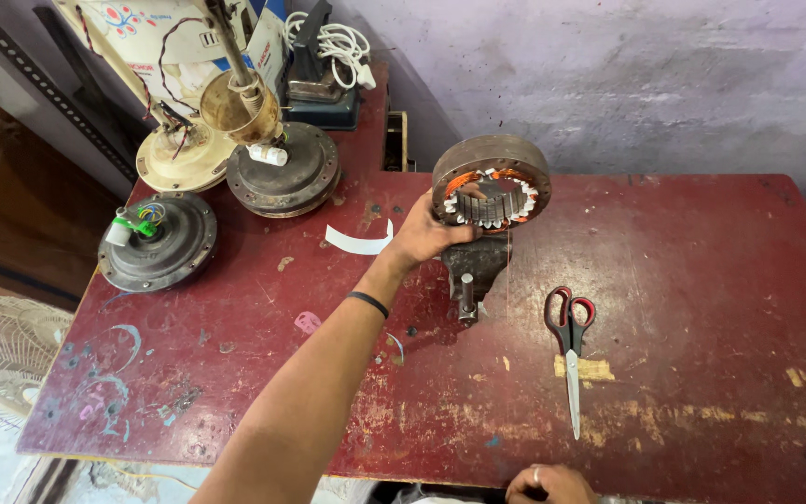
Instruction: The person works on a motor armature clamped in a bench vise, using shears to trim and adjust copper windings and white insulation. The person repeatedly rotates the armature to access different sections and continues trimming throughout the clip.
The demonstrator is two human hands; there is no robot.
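Fan motor housings [158,242] are grouped at the table's [701,280] left rear corner. Near the rear edge's middle, a wound stator ring [491,183] is held upright over a small vise [469,268], gripped at its lower left rim by the closed left hand [426,235]. Scissors [569,336] lie rightward. The right hand [549,485] rests at the front edge; its grip cannot be told.

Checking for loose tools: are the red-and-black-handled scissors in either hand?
No: the red-and-black-handled scissors lie alone on the red table, apart from both hands.
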